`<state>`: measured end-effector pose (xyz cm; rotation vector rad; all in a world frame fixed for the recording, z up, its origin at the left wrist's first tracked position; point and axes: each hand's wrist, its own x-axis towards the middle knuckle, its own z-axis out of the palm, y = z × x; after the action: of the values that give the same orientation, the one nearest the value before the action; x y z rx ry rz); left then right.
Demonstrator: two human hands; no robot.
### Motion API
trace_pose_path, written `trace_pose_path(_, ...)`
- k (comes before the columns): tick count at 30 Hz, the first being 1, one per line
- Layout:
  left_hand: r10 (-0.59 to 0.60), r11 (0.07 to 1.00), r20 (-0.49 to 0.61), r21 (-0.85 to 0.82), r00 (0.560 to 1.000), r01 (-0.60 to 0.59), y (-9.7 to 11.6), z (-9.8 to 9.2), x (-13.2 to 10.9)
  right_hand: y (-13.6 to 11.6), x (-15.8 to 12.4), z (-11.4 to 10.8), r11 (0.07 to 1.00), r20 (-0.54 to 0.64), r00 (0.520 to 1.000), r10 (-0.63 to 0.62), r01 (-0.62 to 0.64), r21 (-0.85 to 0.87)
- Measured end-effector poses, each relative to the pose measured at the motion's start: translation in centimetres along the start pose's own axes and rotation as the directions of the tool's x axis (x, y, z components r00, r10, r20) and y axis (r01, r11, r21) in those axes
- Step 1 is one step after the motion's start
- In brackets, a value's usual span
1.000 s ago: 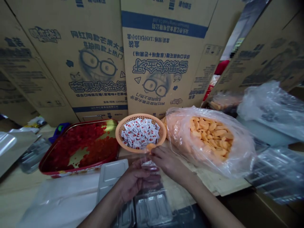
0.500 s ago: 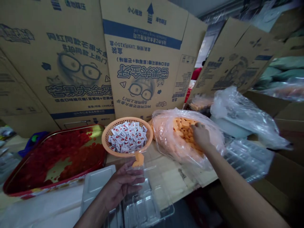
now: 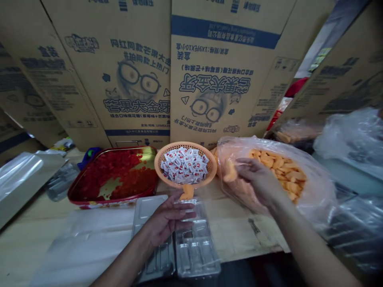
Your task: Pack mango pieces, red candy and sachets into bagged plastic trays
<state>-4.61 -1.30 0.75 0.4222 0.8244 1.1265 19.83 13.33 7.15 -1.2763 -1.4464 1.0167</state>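
My left hand (image 3: 167,219) holds a small clear plastic sleeve (image 3: 186,204) low over the table, with a flat orange piece (image 3: 188,192) sticking out of its top. My right hand (image 3: 257,183) is shut on another orange piece (image 3: 230,171), just above a large translucent plastic bag (image 3: 317,195) filled with similar pieces. Just past my left hand stands a round orange woven basket (image 3: 185,148) heaped with small white-and-red sachets.
A red metal tray (image 3: 112,177) with red bits sits left of the basket. Clear plastic blister trays (image 3: 196,247) lie under my left hand. Printed cardboard boxes (image 3: 218,79) stand along the table's far side, and plastic sheets lie at both sides.
My right hand has come out of the bag's mouth and now holds an orange piece above the bag. The orange piece in the sleeve stands a little higher, and the view has swung.
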Motion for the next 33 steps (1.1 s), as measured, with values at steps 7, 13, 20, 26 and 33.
trace_pose_path(7,0.035,0.999,-0.04,0.011,0.999,-0.035,0.4,-0.8,-1.7,-0.1,-3.0,9.9,0.99,0.468,0.883,-0.008,0.072,-0.119)
trace_pose_path(13,0.067,0.995,-0.089,-0.072,0.994,-0.073,0.6,-2.7,-2.6,0.8,-3.6,14.0,0.881,0.401,0.887,-0.228,0.363,-0.304)
trace_pose_path(20,0.084,0.989,-0.115,-0.111,0.99,-0.097,1.4,-3.9,-3.5,1.3,-5.3,16.5,0.787,0.48,0.75,-0.454,0.591,-0.179)
trace_pose_path(26,0.08,0.993,-0.137,-0.077,0.987,-0.091,1.9,-5.2,-4.1,-0.3,-6.0,17.9,0.631,0.619,0.622,-0.48,0.734,-0.249)
trace_pose_path(33,0.05,0.998,-0.047,-0.025,0.998,-0.051,2.3,-6.5,-5.0,-1.9,-7.0,19.5,0.497,0.814,0.392,-0.429,0.855,-0.15)
